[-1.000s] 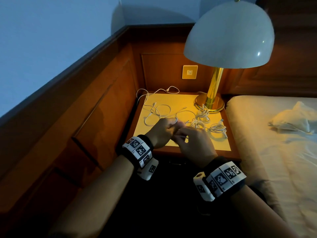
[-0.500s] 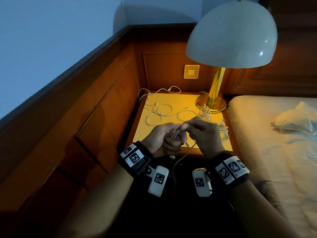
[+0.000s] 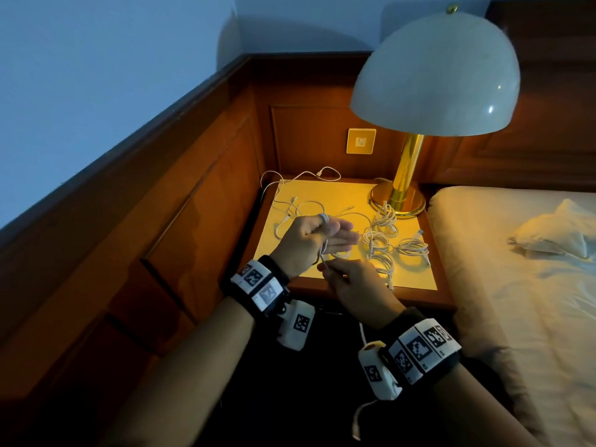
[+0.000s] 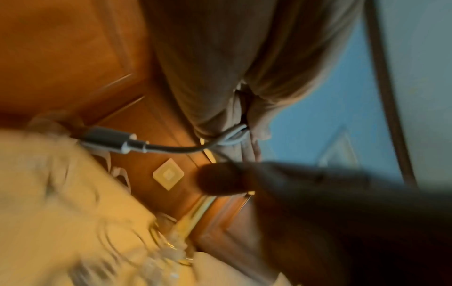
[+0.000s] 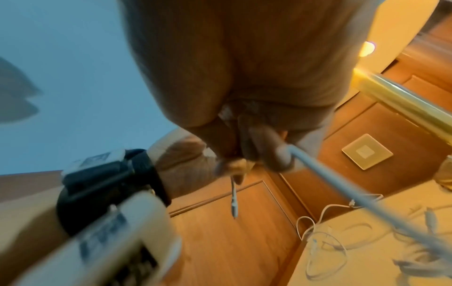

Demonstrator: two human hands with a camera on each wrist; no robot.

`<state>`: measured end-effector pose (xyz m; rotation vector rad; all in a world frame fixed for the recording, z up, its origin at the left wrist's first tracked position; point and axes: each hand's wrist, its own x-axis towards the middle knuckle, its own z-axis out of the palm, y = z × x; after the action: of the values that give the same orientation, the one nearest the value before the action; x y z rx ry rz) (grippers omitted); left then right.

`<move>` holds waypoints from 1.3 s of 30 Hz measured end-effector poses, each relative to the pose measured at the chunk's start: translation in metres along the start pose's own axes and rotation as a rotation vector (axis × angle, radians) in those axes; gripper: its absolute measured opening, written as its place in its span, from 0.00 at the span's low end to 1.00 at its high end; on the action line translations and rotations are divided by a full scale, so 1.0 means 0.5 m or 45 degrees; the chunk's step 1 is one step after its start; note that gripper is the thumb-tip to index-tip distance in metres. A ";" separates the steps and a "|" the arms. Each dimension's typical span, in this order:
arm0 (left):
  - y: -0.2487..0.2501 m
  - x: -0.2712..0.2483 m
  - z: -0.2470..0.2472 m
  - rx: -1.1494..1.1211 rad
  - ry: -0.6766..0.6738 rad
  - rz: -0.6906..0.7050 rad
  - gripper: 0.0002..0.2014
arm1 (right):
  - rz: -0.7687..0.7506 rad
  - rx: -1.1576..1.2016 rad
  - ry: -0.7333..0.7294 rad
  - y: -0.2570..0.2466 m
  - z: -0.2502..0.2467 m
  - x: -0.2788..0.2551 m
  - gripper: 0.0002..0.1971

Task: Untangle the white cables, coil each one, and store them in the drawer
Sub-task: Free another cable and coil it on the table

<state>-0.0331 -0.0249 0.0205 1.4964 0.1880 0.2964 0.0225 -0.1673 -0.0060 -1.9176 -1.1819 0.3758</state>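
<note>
One white cable point(image 3: 323, 245) runs from a loop over my left thumb down to my right hand. My left hand point(image 3: 335, 230) hovers over the nightstand point(image 3: 416, 279) with its fingers straight, the thumb pinching the cable point(image 4: 227, 139). Just below it, near the front edge, my right hand point(image 3: 325, 269) pinches the same cable point(image 5: 330, 178), and a plug end point(image 5: 234, 205) dangles. Several coiled white cables point(image 3: 412, 250) lie on the right half of the top. Loose tangled cables point(image 3: 290, 214) lie at the back left. The drawer is in shadow under the top.
A brass lamp point(image 3: 398, 201) with a white dome shade stands at the back right of the nightstand. A wall switch plate point(image 3: 361, 141) sits on the wood panelling behind. The bed point(image 3: 516, 285) with a crumpled cloth point(image 3: 561, 233) borders the right side.
My left hand has opened its fingers and lifted over the table with the cable looped over the thumb. My right hand has dropped below it, drawing the cable down.
</note>
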 end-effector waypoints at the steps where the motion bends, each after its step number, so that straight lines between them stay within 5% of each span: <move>1: 0.001 0.003 -0.001 0.234 0.002 0.012 0.12 | -0.015 -0.020 0.034 -0.001 -0.005 0.000 0.10; 4: 0.009 -0.001 -0.003 0.711 -0.087 -0.012 0.11 | -0.068 0.016 0.184 -0.014 -0.028 0.000 0.08; 6: 0.015 -0.006 -0.009 0.674 -0.111 -0.149 0.14 | -0.066 0.119 0.309 -0.023 -0.045 -0.004 0.06; 13: 0.010 -0.028 -0.015 -0.241 -0.470 -0.431 0.30 | -0.042 0.426 0.572 -0.031 -0.055 0.003 0.05; 15: 0.012 -0.034 -0.011 -0.427 -0.526 -0.456 0.29 | -0.037 0.534 0.588 -0.024 -0.053 0.006 0.04; 19: 0.015 -0.047 0.010 -0.710 -0.492 -0.269 0.17 | 0.088 0.698 0.530 -0.007 -0.038 0.011 0.08; 22: 0.018 -0.041 0.030 -0.893 -0.313 -0.131 0.15 | 0.134 0.608 0.434 0.006 -0.006 0.009 0.13; 27: 0.015 -0.012 0.031 -0.487 -0.036 0.006 0.15 | 0.080 0.288 0.156 -0.002 0.018 -0.008 0.13; 30: 0.000 0.005 0.017 0.296 0.080 0.089 0.11 | 0.062 0.055 0.073 -0.007 0.009 -0.010 0.11; 33: -0.005 0.010 0.001 0.960 -0.020 0.098 0.06 | -0.012 -0.121 0.151 -0.008 -0.016 -0.012 0.06; 36: 0.009 -0.001 -0.008 0.944 -0.151 -0.113 0.13 | -0.024 -0.066 0.277 -0.011 -0.052 -0.015 0.06; 39: 0.020 -0.016 -0.009 0.599 -0.313 -0.255 0.26 | -0.085 0.018 0.407 -0.012 -0.073 -0.012 0.07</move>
<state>-0.0427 -0.0226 0.0300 1.9454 0.2184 -0.1041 0.0383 -0.1891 0.0200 -1.8383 -1.0236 0.0386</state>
